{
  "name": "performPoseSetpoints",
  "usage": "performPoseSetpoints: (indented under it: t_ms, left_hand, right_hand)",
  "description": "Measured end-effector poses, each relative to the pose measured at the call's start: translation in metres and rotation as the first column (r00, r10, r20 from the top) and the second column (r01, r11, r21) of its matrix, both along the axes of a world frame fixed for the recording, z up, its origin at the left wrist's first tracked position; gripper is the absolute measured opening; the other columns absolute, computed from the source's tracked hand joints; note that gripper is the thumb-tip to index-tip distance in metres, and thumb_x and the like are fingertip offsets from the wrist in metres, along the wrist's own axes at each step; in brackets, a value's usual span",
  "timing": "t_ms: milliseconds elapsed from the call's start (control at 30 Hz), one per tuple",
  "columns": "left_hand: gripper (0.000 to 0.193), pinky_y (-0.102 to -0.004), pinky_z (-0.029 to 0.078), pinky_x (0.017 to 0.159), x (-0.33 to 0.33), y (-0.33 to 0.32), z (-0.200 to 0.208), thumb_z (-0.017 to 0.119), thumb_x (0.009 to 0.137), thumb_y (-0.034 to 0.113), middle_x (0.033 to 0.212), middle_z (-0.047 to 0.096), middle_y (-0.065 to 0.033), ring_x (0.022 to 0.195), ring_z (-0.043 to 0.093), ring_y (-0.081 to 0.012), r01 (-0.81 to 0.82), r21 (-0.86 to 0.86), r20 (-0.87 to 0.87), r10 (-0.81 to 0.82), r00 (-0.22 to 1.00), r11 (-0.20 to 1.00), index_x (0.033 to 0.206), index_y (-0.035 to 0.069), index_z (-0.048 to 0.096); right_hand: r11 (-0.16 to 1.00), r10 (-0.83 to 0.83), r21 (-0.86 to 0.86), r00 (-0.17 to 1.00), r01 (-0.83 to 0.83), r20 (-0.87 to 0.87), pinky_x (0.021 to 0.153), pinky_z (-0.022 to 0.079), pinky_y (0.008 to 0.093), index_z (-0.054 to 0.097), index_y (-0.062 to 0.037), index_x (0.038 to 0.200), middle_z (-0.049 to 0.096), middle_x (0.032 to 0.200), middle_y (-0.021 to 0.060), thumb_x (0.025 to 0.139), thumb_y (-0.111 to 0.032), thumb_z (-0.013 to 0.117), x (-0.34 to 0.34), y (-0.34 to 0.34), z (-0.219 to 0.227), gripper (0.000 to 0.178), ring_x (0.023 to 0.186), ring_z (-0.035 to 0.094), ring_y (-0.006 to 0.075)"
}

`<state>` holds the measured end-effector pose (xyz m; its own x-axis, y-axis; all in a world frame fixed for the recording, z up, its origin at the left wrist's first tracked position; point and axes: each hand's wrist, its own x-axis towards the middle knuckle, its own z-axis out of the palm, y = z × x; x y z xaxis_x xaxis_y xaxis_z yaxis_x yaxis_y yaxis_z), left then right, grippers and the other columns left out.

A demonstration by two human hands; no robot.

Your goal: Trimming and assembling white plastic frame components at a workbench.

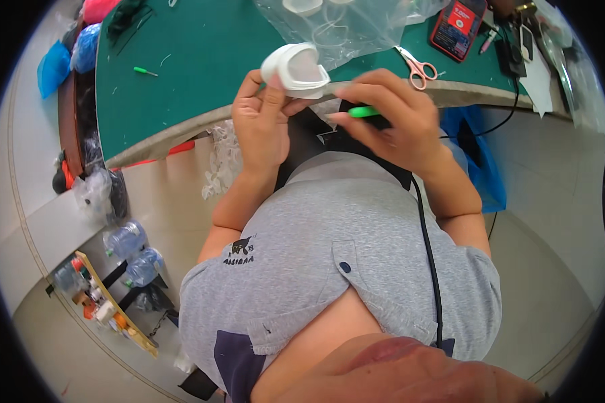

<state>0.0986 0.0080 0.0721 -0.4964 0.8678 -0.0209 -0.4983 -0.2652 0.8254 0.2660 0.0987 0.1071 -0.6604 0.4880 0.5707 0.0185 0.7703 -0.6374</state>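
Note:
My left hand (262, 117) is closed around a white rounded plastic housing (272, 66), holding it up at the table's near edge. A D-shaped opening with a raised rim faces up and to the right; its inside looks greyish. My right hand (407, 117), to the right of the housing, pinches a small tool with a bright green handle (364, 111). The tool's tip and exact kind cannot be made out, and the fingertips are slightly blurred. A short gap separates the right fingers from the housing.
On the green table (188, 60) lie pink-handled scissors (420, 72), a phone (458, 30), a small green-handled tool (143, 71) and a clear plastic bag (356, 33) with white parts. A black cable (501, 121) hangs off the right side. Blue bags (54, 69) sit at the far left.

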Motion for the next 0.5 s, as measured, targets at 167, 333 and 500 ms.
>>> performPoseSetpoints:
  t_ms: [167, 333, 500]
  left_hand:
    - [0.012, -0.0253, 0.052, 0.071, 0.006, -0.001, -0.001, 0.058, 0.091, 0.011, 0.090, 0.063, -0.0070, 0.080, 0.060, -0.0094, -0.016, -0.023, -0.225, 0.010, 0.974, 1.000, 0.091, 0.001, 0.051]
    - [0.012, -0.0210, 0.045, 0.075, 0.003, -0.001, -0.008, 0.060, 0.091, 0.011, 0.087, 0.060, -0.0031, 0.081, 0.055, -0.0059, -0.024, -0.078, -0.309, -0.002, 0.951, 0.997, 0.091, 0.003, 0.051]
    - [0.014, -0.0219, 0.042, 0.078, 0.005, -0.003, -0.004, 0.059, 0.091, 0.013, 0.093, 0.057, -0.0028, 0.087, 0.051, -0.0051, 0.028, -0.122, -0.324, -0.067, 0.944, 0.992, 0.091, 0.004, 0.050]
  right_hand:
    - [0.992, -0.001, 0.123, 1.000, 0.001, 0.002, 0.057, 0.050, 0.0277, 0.063, -0.0026, 0.099, 0.061, 0.087, 0.0089, 0.070, -0.006, 0.074, -0.027, 0.007, -0.016, 0.031, 0.066, 0.062, 0.0211]
    - [0.982, 0.022, 0.185, 0.998, -0.032, 0.056, 0.055, 0.050, 0.0282, 0.063, -0.0021, 0.100, 0.062, 0.086, 0.0084, 0.067, -0.003, 0.073, -0.027, 0.008, -0.023, 0.034, 0.066, 0.063, 0.0221]
    - [0.988, -0.012, 0.152, 0.998, 0.003, 0.057, 0.053, 0.049, 0.0278, 0.062, -0.0034, 0.101, 0.062, 0.086, 0.0092, 0.067, -0.005, 0.073, -0.023, 0.008, -0.026, 0.035, 0.065, 0.063, 0.0227]
